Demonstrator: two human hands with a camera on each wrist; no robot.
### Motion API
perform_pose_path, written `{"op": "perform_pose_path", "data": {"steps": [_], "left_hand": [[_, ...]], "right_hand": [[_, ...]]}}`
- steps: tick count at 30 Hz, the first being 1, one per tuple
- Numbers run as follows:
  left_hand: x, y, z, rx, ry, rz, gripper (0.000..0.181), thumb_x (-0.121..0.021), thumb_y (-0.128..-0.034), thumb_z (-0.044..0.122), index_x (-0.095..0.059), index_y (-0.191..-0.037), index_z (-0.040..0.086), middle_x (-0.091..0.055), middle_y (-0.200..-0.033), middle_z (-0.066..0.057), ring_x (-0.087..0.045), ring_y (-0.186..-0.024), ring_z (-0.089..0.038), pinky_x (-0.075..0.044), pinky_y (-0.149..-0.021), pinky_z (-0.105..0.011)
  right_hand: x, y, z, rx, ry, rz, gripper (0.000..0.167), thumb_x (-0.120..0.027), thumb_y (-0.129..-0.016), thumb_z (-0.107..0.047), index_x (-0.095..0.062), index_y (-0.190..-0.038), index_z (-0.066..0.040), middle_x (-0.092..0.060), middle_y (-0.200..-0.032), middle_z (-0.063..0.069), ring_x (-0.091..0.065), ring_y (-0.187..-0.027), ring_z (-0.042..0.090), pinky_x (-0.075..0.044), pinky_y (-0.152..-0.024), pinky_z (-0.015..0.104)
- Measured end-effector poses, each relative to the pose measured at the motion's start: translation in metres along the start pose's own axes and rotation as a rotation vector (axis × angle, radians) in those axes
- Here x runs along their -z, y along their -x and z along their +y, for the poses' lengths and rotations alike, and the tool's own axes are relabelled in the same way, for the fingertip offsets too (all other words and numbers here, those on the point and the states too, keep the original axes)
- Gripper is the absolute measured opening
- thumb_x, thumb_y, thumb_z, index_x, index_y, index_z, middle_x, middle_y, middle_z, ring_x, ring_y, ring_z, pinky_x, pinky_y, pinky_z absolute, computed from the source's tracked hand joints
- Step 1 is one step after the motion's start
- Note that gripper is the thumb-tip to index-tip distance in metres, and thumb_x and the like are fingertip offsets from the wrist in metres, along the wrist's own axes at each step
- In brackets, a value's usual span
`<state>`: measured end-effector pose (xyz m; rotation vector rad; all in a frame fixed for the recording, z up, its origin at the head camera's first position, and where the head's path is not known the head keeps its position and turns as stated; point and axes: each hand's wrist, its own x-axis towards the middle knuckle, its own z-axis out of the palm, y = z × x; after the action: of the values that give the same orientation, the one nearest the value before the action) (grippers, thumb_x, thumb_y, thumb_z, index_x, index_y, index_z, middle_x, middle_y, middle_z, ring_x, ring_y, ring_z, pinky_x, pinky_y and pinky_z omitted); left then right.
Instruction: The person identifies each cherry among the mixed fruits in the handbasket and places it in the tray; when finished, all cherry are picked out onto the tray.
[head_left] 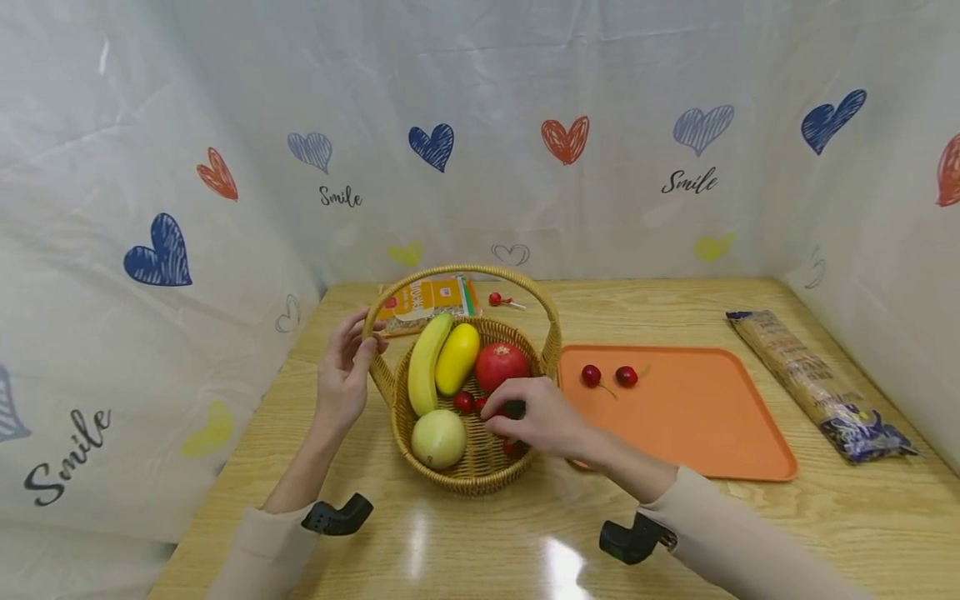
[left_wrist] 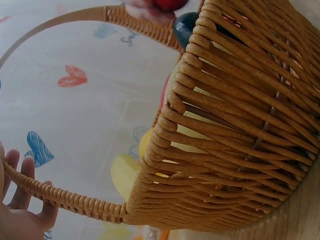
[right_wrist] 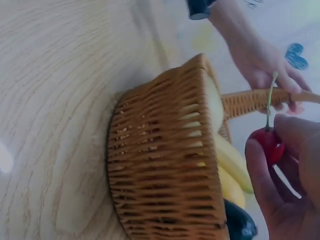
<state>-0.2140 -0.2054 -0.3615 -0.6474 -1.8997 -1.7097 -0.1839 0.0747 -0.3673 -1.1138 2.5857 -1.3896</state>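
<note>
A wicker basket (head_left: 471, 482) with a tall arched handle stands on the table. Round the left side of its handle, my left hand (head_left: 347, 371) curls its fingers. Over the basket's right half, my right hand (head_left: 542, 417) pinches a red cherry (right_wrist: 270, 145) between thumb and fingers, its green stem pointing up in the right wrist view. Inside lie a banana (head_left: 424, 371), a yellow oval fruit (head_left: 457, 360), a red pomegranate (head_left: 502, 367), a pale green round fruit (head_left: 438, 439) and loose cherries (head_left: 463, 402). A dark green fruit (right_wrist: 240, 220) is partly hidden by the rim.
Right of the basket lies an orange tray (head_left: 675, 425) bearing two cherries (head_left: 591, 376). Farther right is a long plastic bag (head_left: 810, 375) of tan contents. Behind the basket are an orange packet (head_left: 427, 302) and a red lollipop (head_left: 496, 298). Heart-printed curtains surround the table.
</note>
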Motion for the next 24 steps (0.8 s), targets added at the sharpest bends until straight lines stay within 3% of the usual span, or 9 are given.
{"op": "perform_pose_path", "data": {"steps": [3, 6, 11, 14, 18, 24], "left_hand": [[0.000, 0.001, 0.000, 0.017, -0.005, -0.001, 0.040, -0.044, -0.0988, 0.002, -0.040, -0.138, -0.001, -0.057, -0.114, -0.014, -0.058, -0.094, -0.020, -0.050, -0.085, -0.026], [0.000, 0.002, 0.001, 0.029, -0.003, 0.003, 0.040, -0.044, -0.0990, 0.002, -0.038, -0.138, -0.002, -0.057, -0.114, -0.009, -0.057, -0.094, -0.020, -0.050, -0.086, -0.026], [0.001, 0.002, 0.000, 0.033, 0.000, 0.003, 0.040, -0.043, -0.0986, 0.000, -0.038, -0.139, -0.003, -0.058, -0.114, -0.003, -0.058, -0.094, -0.021, -0.050, -0.086, -0.026], [0.001, 0.002, 0.000, 0.036, -0.003, 0.004, 0.040, -0.043, -0.0988, 0.001, -0.039, -0.139, 0.000, -0.057, -0.115, -0.016, -0.058, -0.095, -0.022, -0.050, -0.086, -0.025], [0.001, 0.002, 0.000, 0.040, -0.004, 0.004, 0.040, -0.043, -0.0992, 0.003, -0.040, -0.139, 0.002, -0.050, -0.115, -0.032, -0.058, -0.095, -0.023, -0.049, -0.087, -0.025], [-0.001, 0.001, 0.000, 0.026, -0.004, 0.006, 0.039, -0.044, -0.0990, 0.002, -0.041, -0.138, 0.001, -0.058, -0.113, -0.008, -0.057, -0.093, -0.020, -0.050, -0.085, -0.025]], "right_hand": [[0.012, 0.009, 0.000, -0.045, -0.197, 0.018, 0.007, -0.070, -0.086, -0.009, -0.072, -0.091, -0.013, -0.067, -0.095, 0.003, -0.065, -0.076, 0.015, -0.057, -0.067, 0.033], [0.024, 0.017, 0.004, -0.057, -0.327, 0.041, 0.007, -0.068, -0.088, -0.008, -0.071, -0.094, -0.009, -0.064, -0.100, 0.010, -0.065, -0.066, 0.024, -0.057, -0.058, 0.037], [0.042, 0.028, 0.012, -0.016, -0.408, 0.083, 0.014, -0.065, -0.088, -0.001, -0.066, -0.100, 0.007, -0.058, -0.108, 0.025, -0.063, -0.070, 0.033, -0.056, -0.059, 0.042], [0.052, 0.032, 0.017, -0.022, -0.447, 0.097, 0.019, -0.064, -0.087, 0.003, -0.062, -0.103, 0.012, -0.057, -0.107, 0.029, -0.064, -0.073, 0.031, -0.056, -0.062, 0.043], [0.064, 0.041, 0.023, -0.082, -0.434, 0.163, 0.020, -0.065, -0.087, 0.002, -0.062, -0.105, 0.011, -0.063, -0.099, 0.020, -0.065, -0.071, 0.023, -0.057, -0.063, 0.039], [0.087, 0.054, 0.042, -0.149, -0.417, 0.282, 0.024, -0.063, -0.088, 0.002, -0.059, -0.108, 0.014, -0.066, -0.095, 0.009, -0.067, -0.076, 0.020, -0.057, -0.065, 0.035]]}}
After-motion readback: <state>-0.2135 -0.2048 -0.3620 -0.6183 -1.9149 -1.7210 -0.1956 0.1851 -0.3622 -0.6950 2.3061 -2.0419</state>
